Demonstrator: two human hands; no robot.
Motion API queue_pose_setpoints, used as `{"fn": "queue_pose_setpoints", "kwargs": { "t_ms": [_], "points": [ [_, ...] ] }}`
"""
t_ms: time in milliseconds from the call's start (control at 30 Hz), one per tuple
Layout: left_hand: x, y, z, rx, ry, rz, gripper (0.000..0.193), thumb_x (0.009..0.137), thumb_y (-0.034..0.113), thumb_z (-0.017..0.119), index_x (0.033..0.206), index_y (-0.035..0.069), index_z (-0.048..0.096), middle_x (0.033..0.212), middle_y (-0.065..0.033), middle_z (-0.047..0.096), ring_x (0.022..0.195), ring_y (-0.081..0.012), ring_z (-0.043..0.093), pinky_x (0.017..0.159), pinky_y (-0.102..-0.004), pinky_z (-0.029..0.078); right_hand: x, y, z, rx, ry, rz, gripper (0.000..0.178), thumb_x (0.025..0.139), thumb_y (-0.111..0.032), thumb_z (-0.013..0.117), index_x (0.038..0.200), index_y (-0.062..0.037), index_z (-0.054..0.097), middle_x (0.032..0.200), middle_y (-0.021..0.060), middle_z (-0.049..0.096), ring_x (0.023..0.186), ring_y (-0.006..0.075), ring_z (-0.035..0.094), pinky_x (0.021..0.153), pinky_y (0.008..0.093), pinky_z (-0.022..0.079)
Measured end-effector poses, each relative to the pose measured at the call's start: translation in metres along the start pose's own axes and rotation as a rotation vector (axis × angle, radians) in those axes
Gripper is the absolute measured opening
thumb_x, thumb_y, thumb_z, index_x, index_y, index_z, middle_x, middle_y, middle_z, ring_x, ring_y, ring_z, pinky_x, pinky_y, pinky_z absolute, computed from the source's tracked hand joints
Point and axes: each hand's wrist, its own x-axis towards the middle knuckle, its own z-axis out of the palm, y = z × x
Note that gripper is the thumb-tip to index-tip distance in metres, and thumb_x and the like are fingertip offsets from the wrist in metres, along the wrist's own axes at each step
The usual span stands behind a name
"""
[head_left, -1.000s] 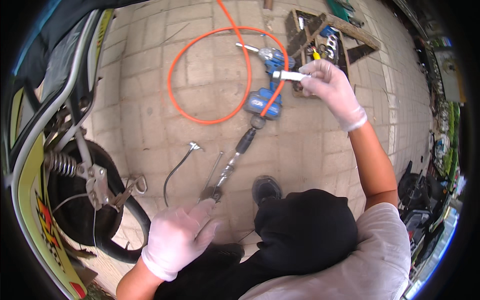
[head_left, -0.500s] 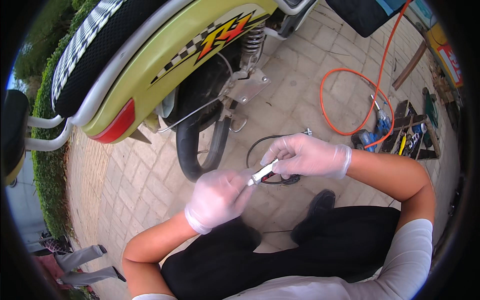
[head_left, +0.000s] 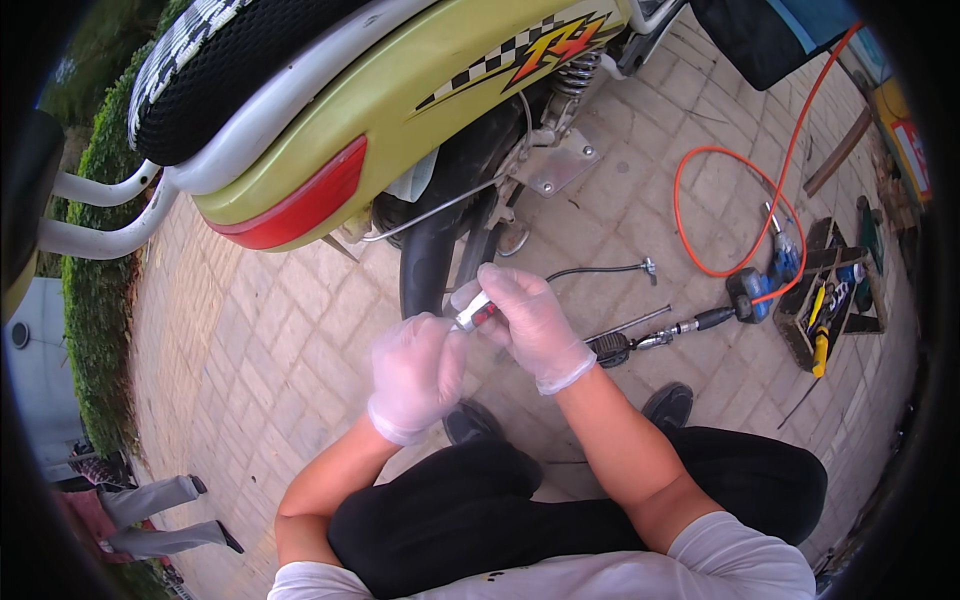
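Note:
Both my hands wear thin clear gloves. My right hand (head_left: 528, 325) grips a small white tube (head_left: 474, 313) with red and dark markings, like a glue tube. My left hand (head_left: 415, 378) is closed at the tube's lower end; its fingers hide what they pinch there. Just beyond my hands a black rubber inner tube (head_left: 428, 262) hangs down by the rear wheel of a yellow-green scooter (head_left: 400, 130). Its lower part is hidden behind my hands.
To the right on the paving lie a black hose (head_left: 600, 268), an inflator (head_left: 690, 325), blue power tools (head_left: 748, 292) and an orange air hose (head_left: 680, 215). A wooden tool tray (head_left: 812, 345) holds yellow-handled tools. Another person's legs (head_left: 160, 500) show at the lower left.
The view has shifted, so the scooter appears larger and further right. My right forearm has swung in closer to my body. Both hands have stayed together at the small tube.

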Motion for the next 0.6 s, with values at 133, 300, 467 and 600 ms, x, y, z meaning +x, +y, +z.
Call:
{"fn": "queue_pose_setpoints", "kwargs": {
  "t_ms": [133,300,467,600],
  "points": [
    [0.000,0.002,0.005,-0.762,-0.157,-0.588,0.026,0.098,0.024,0.057,0.080,0.006,0.059,0.066,-0.0031,0.056,0.055,-0.0153,0.049,0.052,-0.0288,0.039,-0.010,0.000,0.001,0.013,0.087,-0.097,0.041,0.100,-0.040,0.055,0.092,-0.0027,0.069,0.074,-0.0016,0.060,0.061,0.0044,0.049,0.053,0.0184,0.036],
    [0.002,0.007,0.009,-0.845,-0.103,-0.594,0.042,0.102,0.043,0.049,0.096,0.003,0.061,0.070,-0.0003,0.052,0.060,-0.0069,0.041,0.054,-0.0221,0.033,-0.008,0.004,-0.001,0.000,0.212,-0.178,0.040,0.100,-0.038,0.054,0.090,-0.0023,0.069,0.070,-0.0014,0.057,0.057,0.0058,0.046,0.050,0.0203,0.032],
    [0.003,0.002,0.004,-0.187,-0.011,-0.110,0.008,0.094,0.009,0.058,0.098,0.002,0.058,0.085,-0.0161,0.064,0.072,-0.0317,0.065,0.067,-0.0376,0.052,-0.006,0.012,0.003,0.054,0.193,-0.127,0.038,0.101,-0.036,0.052,0.091,-0.0023,0.068,0.068,-0.0011,0.056,0.055,0.0065,0.044,0.049,0.0210,0.032],
    [-0.001,0.001,0.004,-0.303,-0.033,-0.315,0.018,0.099,0.019,0.054,0.093,0.003,0.058,0.073,-0.0117,0.060,0.064,-0.0265,0.061,0.062,-0.0364,0.049,-0.007,0.016,0.008,0.035,0.153,-0.175,0.038,0.101,-0.035,0.052,0.092,-0.0021,0.068,0.069,-0.0008,0.056,0.056,0.0067,0.044,0.050,0.0207,0.032]
  ]
}}
